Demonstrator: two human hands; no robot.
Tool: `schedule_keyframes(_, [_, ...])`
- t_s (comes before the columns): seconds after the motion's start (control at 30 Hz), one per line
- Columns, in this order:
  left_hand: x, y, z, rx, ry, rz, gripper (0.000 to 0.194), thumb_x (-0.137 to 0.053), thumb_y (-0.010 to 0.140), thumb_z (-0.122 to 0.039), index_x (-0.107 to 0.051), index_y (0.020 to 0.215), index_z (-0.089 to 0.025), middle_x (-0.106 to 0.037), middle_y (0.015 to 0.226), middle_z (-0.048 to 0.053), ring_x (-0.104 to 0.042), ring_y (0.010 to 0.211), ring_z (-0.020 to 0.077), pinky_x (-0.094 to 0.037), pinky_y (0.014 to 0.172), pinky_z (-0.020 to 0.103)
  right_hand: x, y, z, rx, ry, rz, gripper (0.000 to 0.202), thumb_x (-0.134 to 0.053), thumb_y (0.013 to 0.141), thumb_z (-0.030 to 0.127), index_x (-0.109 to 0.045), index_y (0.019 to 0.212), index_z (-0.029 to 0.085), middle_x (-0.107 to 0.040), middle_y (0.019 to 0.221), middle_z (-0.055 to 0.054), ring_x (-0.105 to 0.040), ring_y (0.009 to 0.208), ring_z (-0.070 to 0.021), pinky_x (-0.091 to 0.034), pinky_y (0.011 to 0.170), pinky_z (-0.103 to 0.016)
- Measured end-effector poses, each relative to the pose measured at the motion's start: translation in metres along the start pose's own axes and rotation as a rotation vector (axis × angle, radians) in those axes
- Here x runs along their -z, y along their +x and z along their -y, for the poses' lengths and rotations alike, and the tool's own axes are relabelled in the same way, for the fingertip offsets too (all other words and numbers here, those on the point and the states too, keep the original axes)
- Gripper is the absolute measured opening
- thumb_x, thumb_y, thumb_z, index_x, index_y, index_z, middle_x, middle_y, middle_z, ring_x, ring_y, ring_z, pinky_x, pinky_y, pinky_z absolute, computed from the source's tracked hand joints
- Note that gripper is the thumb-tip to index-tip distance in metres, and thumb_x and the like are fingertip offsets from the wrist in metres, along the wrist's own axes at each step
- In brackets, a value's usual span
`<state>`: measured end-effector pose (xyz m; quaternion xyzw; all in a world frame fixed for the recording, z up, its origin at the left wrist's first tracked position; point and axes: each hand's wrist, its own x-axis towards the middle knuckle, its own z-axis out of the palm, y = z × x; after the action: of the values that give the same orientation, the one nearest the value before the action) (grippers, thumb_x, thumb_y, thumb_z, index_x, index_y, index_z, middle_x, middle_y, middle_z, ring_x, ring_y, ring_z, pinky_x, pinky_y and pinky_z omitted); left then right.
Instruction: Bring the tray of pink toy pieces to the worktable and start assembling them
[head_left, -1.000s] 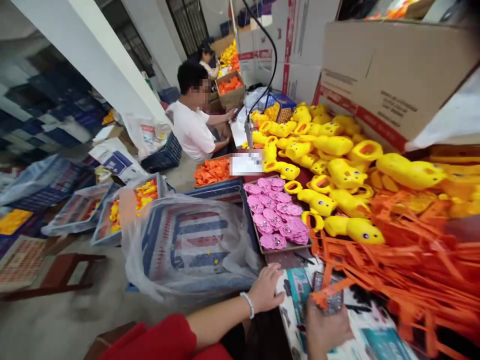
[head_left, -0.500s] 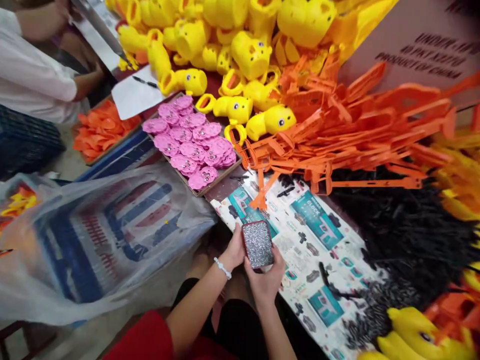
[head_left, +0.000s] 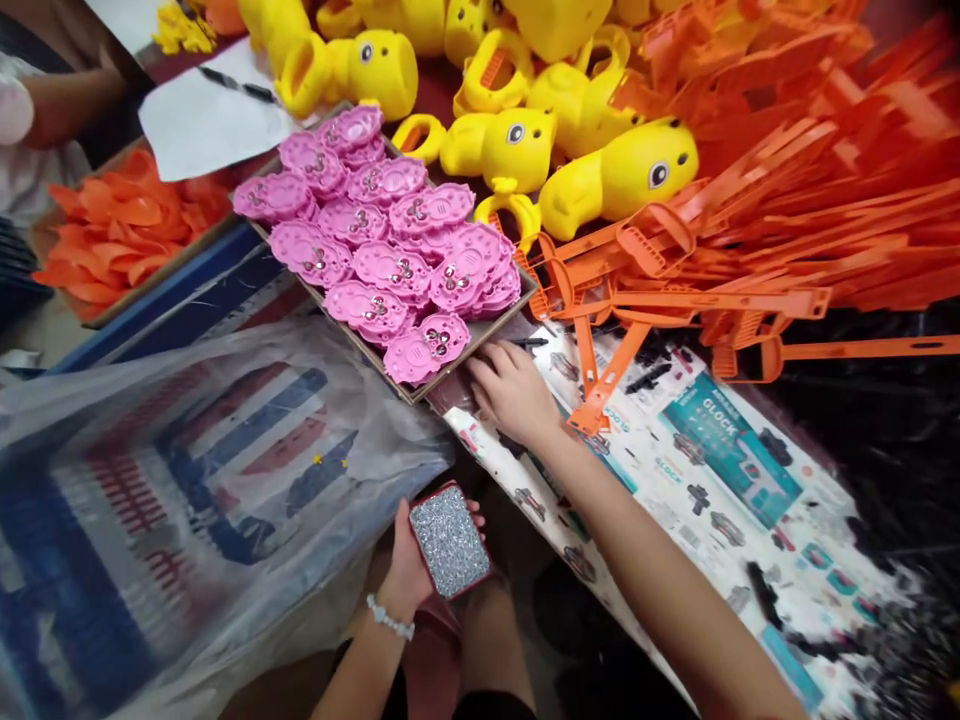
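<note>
My left hand (head_left: 409,560), with a pale beaded bracelet at the wrist, is closed around a small red-rimmed rectangular case (head_left: 450,540) with a grainy, glittering silver face. It holds the case low, over my lap. I cannot tell whether the silver is loose bits or a coating. Reaching across the table, my right hand (head_left: 516,392) lies by the near corner of a shallow cardboard tray (head_left: 480,335). Its fingers are bent and apart, and their undersides are hidden. Stacks of pink plastic pieces (head_left: 427,348) with small silvery parts on them fill the tray.
Yellow animal-shaped toy parts (head_left: 619,175) and a heap of orange plastic parts (head_left: 810,210) cover the far side. Printed card sheets (head_left: 645,500) and black pieces (head_left: 900,430) lie to the right. Plastic-wrapped goods (head_left: 225,480) stand left. Another person's arm (head_left: 75,100) shows far left.
My right hand has let go of the silver-faced case and moved up to the tray's corner. My left hand keeps the case, now lower and further left. The view has moved closer.
</note>
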<state>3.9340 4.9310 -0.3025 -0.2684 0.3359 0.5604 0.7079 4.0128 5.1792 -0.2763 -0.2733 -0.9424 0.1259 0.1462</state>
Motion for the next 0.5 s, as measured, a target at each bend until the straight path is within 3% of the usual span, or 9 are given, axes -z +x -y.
schedule_keyframes(0.1, [0.005, 0.010, 0.009, 0.004, -0.040, -0.015, 0.061, -0.042, 0.082, -0.064, -0.068, 0.107, -0.015, -0.072, 0.097, 0.014, -0.067, 0.094, 0.0309, -0.045, 0.093, 0.053, 0.002, 0.006, -0.004, 0.028, -0.072, 0.059, 0.018, -0.045, 0.087, 0.018, -0.062, 0.092, 0.016, -0.061, 0.093, -0.012, -0.049, 0.089, -0.0269, -0.044, 0.075, -0.040])
schedule_keyframes(0.2, [-0.001, 0.019, 0.013, 0.038, -0.054, -0.025, 0.060, -0.040, 0.083, -0.064, -0.068, 0.106, -0.016, -0.072, 0.097, 0.014, -0.065, 0.100, 0.0319, -0.044, 0.094, 0.054, 0.008, -0.017, -0.002, 0.084, -0.096, 0.064, 0.015, -0.044, 0.086, 0.017, -0.059, 0.082, 0.018, -0.059, 0.082, -0.008, -0.048, 0.079, -0.0237, -0.041, 0.067, -0.036])
schedule_keyframes(0.27, [-0.005, 0.024, 0.014, 0.068, -0.038, -0.038, 0.063, -0.035, 0.085, -0.064, -0.069, 0.102, -0.014, -0.072, 0.095, 0.015, -0.065, 0.101, 0.0321, -0.045, 0.094, 0.053, 0.010, -0.034, -0.001, 0.022, -0.070, -0.025, 0.017, -0.042, 0.087, 0.016, -0.059, 0.088, 0.018, -0.060, 0.091, -0.009, -0.050, 0.086, -0.0227, -0.044, 0.074, -0.035])
schedule_keyframes(0.33, [-0.006, 0.029, 0.013, 0.092, -0.010, -0.045, 0.067, -0.030, 0.086, -0.064, -0.071, 0.097, -0.012, -0.073, 0.091, 0.015, -0.065, 0.100, 0.0322, -0.045, 0.094, 0.052, 0.007, -0.044, -0.004, -0.151, -0.033, -0.174, 0.024, -0.040, 0.089, 0.017, -0.056, 0.106, 0.016, -0.058, 0.110, -0.012, -0.051, 0.103, -0.0242, -0.044, 0.087, -0.039])
schedule_keyframes(0.43, [-0.003, 0.034, 0.011, 0.112, 0.028, -0.043, 0.070, -0.028, 0.086, -0.065, -0.072, 0.094, -0.010, -0.073, 0.090, 0.016, -0.067, 0.095, 0.0322, -0.047, 0.092, 0.052, -0.003, -0.045, -0.015, -0.421, -0.017, -0.352, 0.040, -0.036, 0.090, 0.020, -0.043, 0.129, 0.012, -0.048, 0.129, -0.018, -0.044, 0.122, -0.0285, -0.040, 0.101, -0.048])
schedule_keyframes(0.5, [0.001, 0.036, 0.010, 0.114, 0.057, -0.047, 0.071, -0.030, 0.085, -0.066, -0.071, 0.097, -0.010, -0.073, 0.091, 0.017, -0.068, 0.090, 0.0317, -0.048, 0.090, 0.051, -0.008, -0.039, -0.027, -0.489, -0.030, -0.387, 0.046, -0.034, 0.089, 0.020, -0.037, 0.134, 0.009, -0.044, 0.135, -0.021, -0.041, 0.128, -0.0297, -0.038, 0.105, -0.051])
